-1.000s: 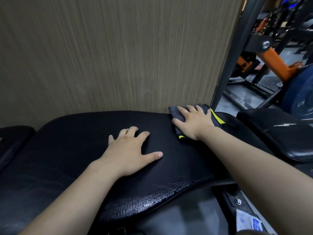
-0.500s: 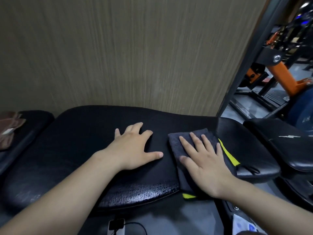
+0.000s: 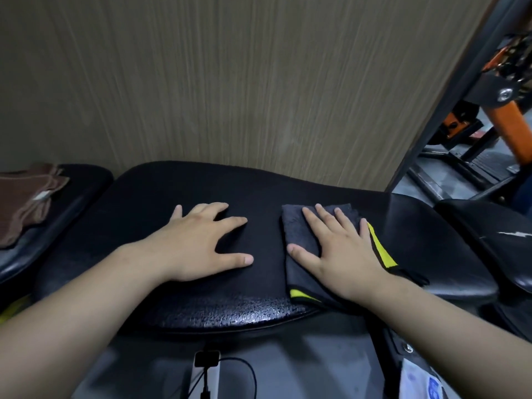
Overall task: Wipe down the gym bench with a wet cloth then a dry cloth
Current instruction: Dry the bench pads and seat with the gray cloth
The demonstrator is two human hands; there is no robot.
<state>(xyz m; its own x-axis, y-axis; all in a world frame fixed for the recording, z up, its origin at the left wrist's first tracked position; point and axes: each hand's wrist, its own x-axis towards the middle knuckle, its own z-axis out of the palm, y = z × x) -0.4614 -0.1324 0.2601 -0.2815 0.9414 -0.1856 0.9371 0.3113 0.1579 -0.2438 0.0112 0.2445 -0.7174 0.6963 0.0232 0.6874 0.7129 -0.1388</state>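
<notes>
The black padded gym bench [image 3: 138, 208] runs across the middle of the view, its near edge cracked and shiny. A folded dark grey cloth [image 3: 293, 226] with a yellow edge lies on the pad's right half. My right hand [image 3: 339, 249] presses flat on that cloth, fingers straight and spread. My left hand [image 3: 198, 243] rests flat on the bare pad to the left of the cloth, fingers spread, holding nothing. A brown cloth [image 3: 26, 203] lies crumpled on the neighbouring pad at the far left.
A wood-grain wall panel [image 3: 230, 82] stands right behind the bench. A second black pad [image 3: 495, 237] sits at the right, with orange and black gym machines [image 3: 506, 116] beyond it. A white device with a cable [image 3: 205, 375] lies on the grey floor below the bench.
My right hand has drawn the grey cloth from the pad's far right edge back toward me and leftward. My left hand has stayed flat on the pad. The view has shifted left, showing the brown cloth.
</notes>
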